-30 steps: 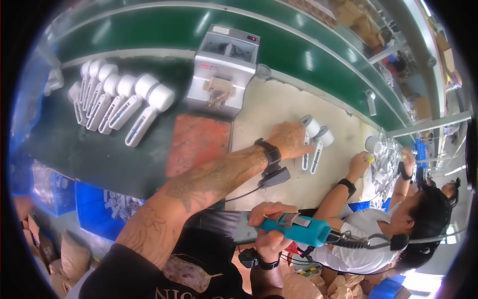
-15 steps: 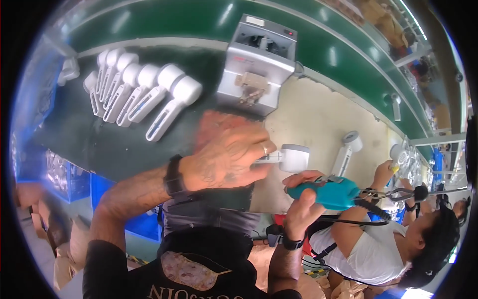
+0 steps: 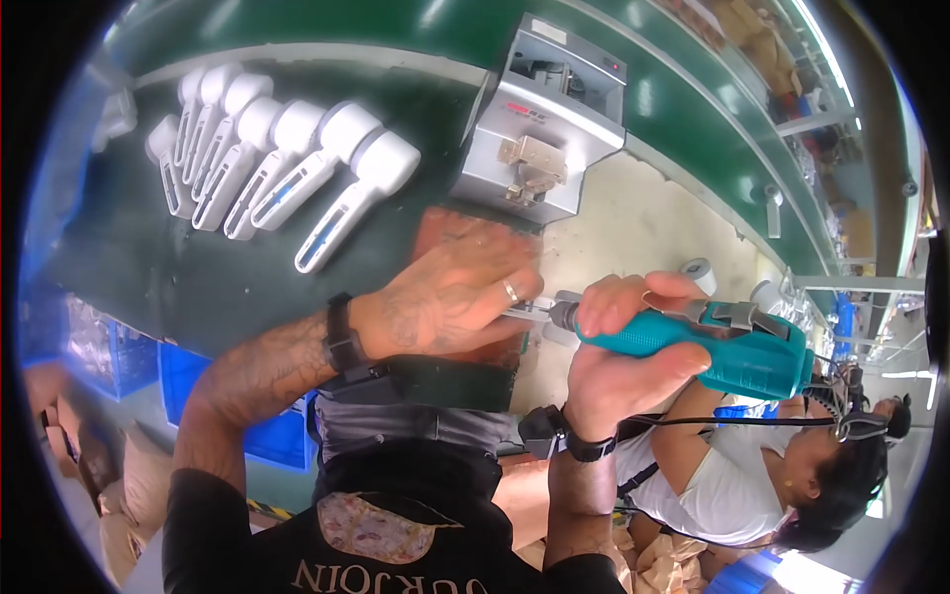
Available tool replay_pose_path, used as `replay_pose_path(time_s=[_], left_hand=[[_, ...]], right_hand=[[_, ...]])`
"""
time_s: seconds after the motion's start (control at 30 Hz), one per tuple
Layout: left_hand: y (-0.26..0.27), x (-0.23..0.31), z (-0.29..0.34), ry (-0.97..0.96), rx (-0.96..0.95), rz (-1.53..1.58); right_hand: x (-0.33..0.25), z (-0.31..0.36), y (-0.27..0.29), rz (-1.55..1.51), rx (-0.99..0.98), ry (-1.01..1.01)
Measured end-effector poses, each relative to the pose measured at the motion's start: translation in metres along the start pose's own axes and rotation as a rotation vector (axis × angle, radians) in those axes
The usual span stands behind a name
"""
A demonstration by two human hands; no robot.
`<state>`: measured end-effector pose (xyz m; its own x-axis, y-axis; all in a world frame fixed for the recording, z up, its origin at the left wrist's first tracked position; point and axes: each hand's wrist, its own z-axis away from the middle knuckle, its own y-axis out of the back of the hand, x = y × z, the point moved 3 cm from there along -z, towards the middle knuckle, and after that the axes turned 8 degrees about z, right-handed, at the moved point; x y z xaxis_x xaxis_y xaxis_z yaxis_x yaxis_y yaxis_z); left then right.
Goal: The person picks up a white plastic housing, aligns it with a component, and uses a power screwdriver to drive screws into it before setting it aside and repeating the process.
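Note:
My left hand (image 3: 450, 287) is closed around the handle of a white handheld device (image 3: 531, 312) above a red mat (image 3: 432, 226). Its round head is mostly hidden behind the screwdriver's nose and my right fingers. A teal electric screwdriver (image 3: 754, 354) lies nearly level in my right hand (image 3: 618, 381), its front end pointing left at the device. Whether its bit touches the device cannot be made out. Several similar white devices (image 3: 348, 203), each with a slotted handle and a round head, lie in a slanting row at the left.
A grey bench machine (image 3: 495, 148) stands beyond my hands. Another white device (image 3: 699, 271) lies to the right, partly covered by my right hand. A cable trails from the screwdriver toward a co-worker in a white shirt (image 3: 683, 495). Blue bins (image 3: 272, 421) sit below the table's near edge.
My right hand has raised the screwdriver and turned it left, bringing its front end to the device. The left hand keeps hold of the device. The whole view has shifted slightly.

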<state>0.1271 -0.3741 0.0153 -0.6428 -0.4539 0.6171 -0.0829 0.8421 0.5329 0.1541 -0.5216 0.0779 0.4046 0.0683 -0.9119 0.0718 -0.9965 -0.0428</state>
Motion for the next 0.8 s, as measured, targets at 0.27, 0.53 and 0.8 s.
replay_pose_path(time_s=[0.27, 0.53, 0.8], left_hand=[[-0.0016, -0.0040, 0.0001, -0.039, -0.010, 0.035], [-0.0023, -0.0076, -0.0006, 0.065, -0.053, 0.205], [-0.0036, -0.0051, 0.0001, 0.064, -0.027, 0.212]], right_hand=[[0.0093, -0.0021, -0.0064, 0.037, -0.018, 0.012], [0.0115, -0.0015, -0.0037, 0.055, -0.071, 0.045], [0.0102, 0.0019, -0.0008, 0.023, -0.072, 0.004]])
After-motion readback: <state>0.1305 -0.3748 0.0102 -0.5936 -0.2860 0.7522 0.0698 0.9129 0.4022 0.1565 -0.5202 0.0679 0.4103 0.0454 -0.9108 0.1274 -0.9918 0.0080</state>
